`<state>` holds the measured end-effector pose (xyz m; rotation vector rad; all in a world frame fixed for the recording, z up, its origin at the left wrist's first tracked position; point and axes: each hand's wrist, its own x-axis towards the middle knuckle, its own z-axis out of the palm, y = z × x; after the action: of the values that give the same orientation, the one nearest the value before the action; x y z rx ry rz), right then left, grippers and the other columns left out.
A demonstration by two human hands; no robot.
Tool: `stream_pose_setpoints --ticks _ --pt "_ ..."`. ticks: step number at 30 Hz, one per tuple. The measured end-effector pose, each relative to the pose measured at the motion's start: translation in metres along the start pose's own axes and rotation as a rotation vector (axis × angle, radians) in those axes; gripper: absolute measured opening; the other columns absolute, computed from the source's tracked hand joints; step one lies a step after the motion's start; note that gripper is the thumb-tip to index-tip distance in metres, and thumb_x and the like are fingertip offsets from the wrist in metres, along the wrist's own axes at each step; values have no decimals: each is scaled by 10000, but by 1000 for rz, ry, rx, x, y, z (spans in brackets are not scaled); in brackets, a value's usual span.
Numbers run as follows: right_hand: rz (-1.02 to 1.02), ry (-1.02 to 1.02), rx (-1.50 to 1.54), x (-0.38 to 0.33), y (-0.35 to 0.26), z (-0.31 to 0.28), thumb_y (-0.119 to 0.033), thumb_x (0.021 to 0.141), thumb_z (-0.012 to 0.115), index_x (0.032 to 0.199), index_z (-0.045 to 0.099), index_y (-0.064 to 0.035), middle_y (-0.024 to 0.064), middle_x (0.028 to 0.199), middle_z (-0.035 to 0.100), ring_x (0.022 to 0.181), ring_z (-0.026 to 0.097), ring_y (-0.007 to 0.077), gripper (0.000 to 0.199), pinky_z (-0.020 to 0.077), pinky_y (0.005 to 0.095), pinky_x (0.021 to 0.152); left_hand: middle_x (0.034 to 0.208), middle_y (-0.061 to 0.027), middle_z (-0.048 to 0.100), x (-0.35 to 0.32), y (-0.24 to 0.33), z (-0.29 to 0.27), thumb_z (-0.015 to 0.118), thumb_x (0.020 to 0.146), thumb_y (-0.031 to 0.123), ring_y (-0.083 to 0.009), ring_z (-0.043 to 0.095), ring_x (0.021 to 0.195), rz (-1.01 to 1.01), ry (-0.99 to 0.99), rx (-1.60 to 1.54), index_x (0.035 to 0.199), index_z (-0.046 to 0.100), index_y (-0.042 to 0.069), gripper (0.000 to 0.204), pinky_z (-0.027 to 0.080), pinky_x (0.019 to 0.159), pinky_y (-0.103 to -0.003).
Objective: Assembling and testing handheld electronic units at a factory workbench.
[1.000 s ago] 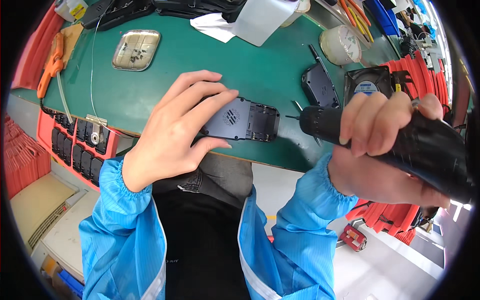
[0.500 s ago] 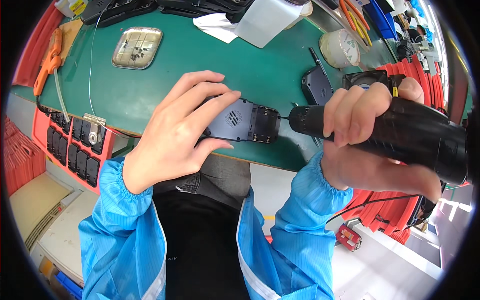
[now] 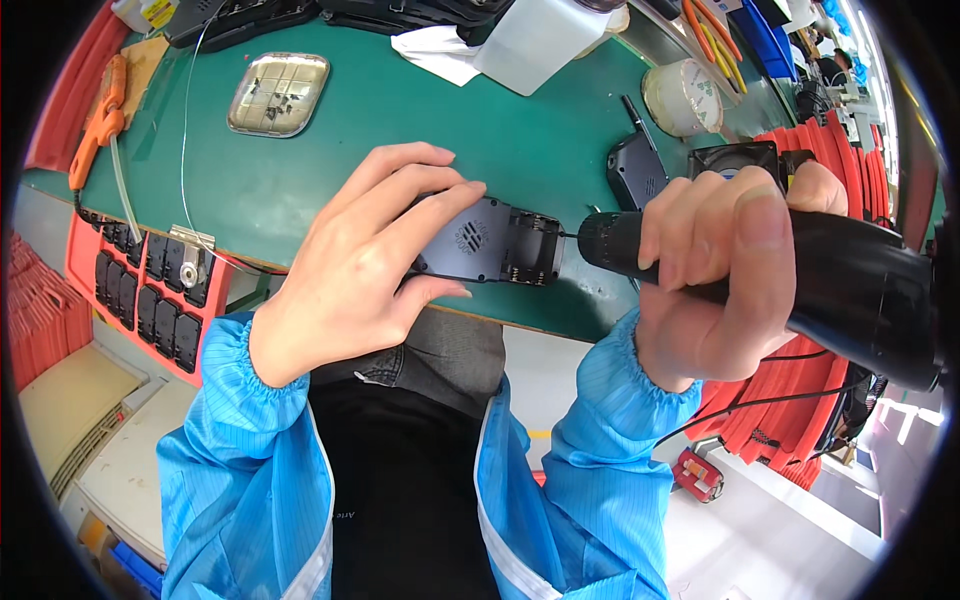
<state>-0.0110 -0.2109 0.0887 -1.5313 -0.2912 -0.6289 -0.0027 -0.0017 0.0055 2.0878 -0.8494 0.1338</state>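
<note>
My left hand (image 3: 360, 260) is closed round a dark grey handheld device (image 3: 475, 238), gripping its sides between thumb and fingers. The device lies sideways at the bench's front edge, with a round speaker grille and an open battery compartment (image 3: 533, 248) showing on the upper face. A black electric screwdriver (image 3: 850, 270) is wrapped in my right hand (image 3: 725, 265), its body slanting down to the right. The thin bit ends at the compartment end of the device; whether it touches a screw there cannot be made out. Palm and fingers hide the device's left end.
On the green bench (image 3: 400, 110) sits a metal tray (image 3: 278, 95) with small dark screws. A second handheld device (image 3: 637, 172), a tape roll (image 3: 682, 98) and a white bottle (image 3: 540, 45) stand beyond. An orange glue gun (image 3: 102, 125) and a red rack of black parts (image 3: 150, 290) are left.
My right thumb has swung up from below and closed round the screwdriver. The screwdriver's rear end has dipped slightly. My left hand and the device have barely moved.
</note>
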Motion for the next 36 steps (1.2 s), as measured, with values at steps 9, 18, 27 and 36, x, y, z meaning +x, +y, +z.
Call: stream_pose_setpoints --ticks 9,18,27,36 --pt "-61 -17 130 1 -1 -7 -161 998 551 1243 452 19 23 657 448 485 399 122 320 390 304 482 1239 -143 683 3 5 -2 913 601 91 -398 586 1275 -4 47 -34 1230 707 2 669 510 1035 -490" --pt "-88 -119 439 5 -33 -13 -207 1011 569 1213 454 19 -10 679 464 511 433 91 324 410 276 514 1082 -82 750 12 16 11 895 672 2 -355 643 1205 36 274 -211 930 752 36 297 541 965 -451" --pt "-64 -172 540 7 -32 -3 -214 1009 586 1186 434 -18 -5 697 501 526 480 99 305 444 270 539 1070 -77 753 7 10 0 884 681 -25 -348 657 1180 25 309 -169 876 753 35 242 542 952 -444" --pt "-86 -205 577 9 -26 2 -223 1002 594 1199 427 -19 -4 693 495 522 480 103 329 446 272 536 1066 -75 754 8 15 2 883 682 -25 -355 657 1178 -16 343 -276 864 766 37 225 539 956 -446"
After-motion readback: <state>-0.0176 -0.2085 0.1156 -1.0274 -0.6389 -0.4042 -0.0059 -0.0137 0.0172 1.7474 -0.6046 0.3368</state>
